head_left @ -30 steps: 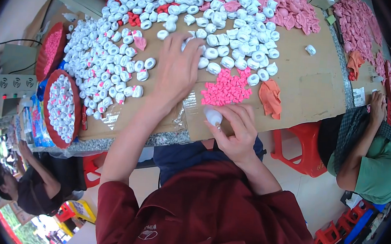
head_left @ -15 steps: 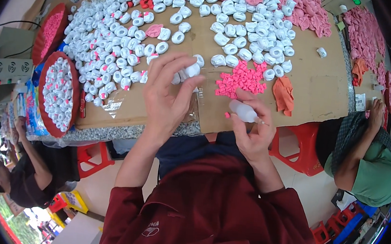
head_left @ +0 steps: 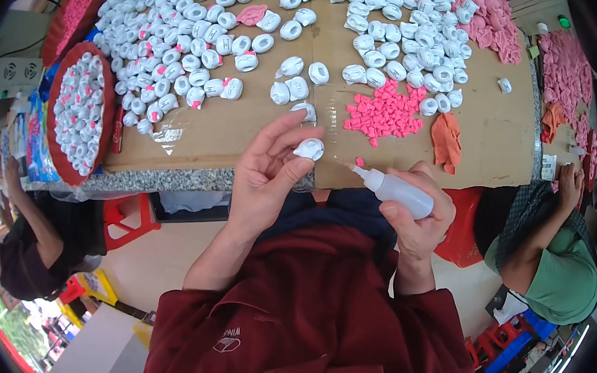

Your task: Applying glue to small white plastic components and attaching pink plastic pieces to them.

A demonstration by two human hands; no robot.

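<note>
Head view, left hand: the left hand (head_left: 265, 176) is raised just near of the worktop (head_left: 247, 129) edge, thumb and fingers pinching a small white shell piece (head_left: 309, 148).
Head view, right hand: the right hand (head_left: 418, 215) has its fingers wrapped and pressed around a small white squeeze bottle (head_left: 397, 191), nozzle aimed left at the piece, tip just short of it.
Head view, surroundings: a pile of small pink bits (head_left: 384, 114) lies just far of both hands; white shell pieces (head_left: 204, 43) are spread across the far left; a red basket (head_left: 81, 114) of them sits at the left edge.
Step judgement: steady the piece, bring the nozzle to the seat, squeeze lightly; excess would likely smear.
Change from half a second earlier: the bottle is now clearly presented with nozzle towards the piece; the left hand has drawn nearer, away from the spread.
</note>
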